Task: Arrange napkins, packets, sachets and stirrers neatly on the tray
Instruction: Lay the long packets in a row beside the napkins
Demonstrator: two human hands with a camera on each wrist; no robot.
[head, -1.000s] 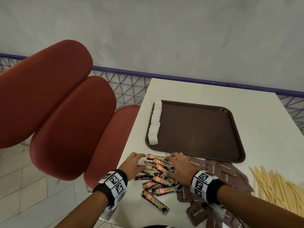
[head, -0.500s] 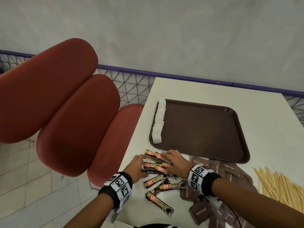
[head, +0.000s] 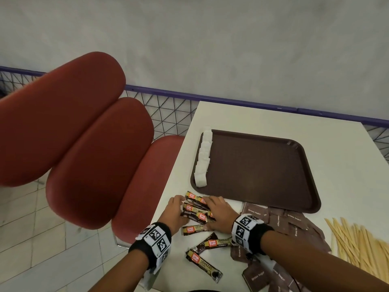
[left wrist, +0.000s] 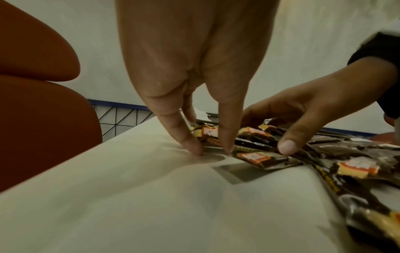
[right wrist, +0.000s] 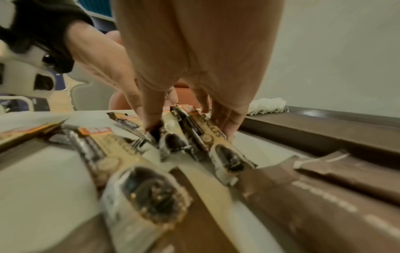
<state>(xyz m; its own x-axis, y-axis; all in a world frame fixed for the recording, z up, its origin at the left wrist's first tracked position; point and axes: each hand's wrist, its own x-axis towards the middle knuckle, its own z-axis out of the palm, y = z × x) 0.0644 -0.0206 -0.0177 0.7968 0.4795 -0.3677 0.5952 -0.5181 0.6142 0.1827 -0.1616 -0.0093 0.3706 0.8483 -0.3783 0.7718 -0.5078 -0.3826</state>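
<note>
A brown tray lies on the white table, with a row of folded white napkins along its left edge. In front of the tray lies a bunch of coffee sachets. My left hand presses straight fingertips against the sachets' left ends. My right hand spans the bunch, thumb on the near side and fingers on the far side. Three sachets lie loose nearer me. Brown sugar packets are scattered to the right. Wooden stirrers lie at the far right.
Red padded chairs stand close to the table's left edge. A purple rail with wire mesh runs behind the table below a grey wall. The tray's inner surface is bare apart from the napkins.
Both hands have drawn closer together, squeezing the spread sachets into a tighter bunch just in front of the tray. Three sachets stay loose behind them.
</note>
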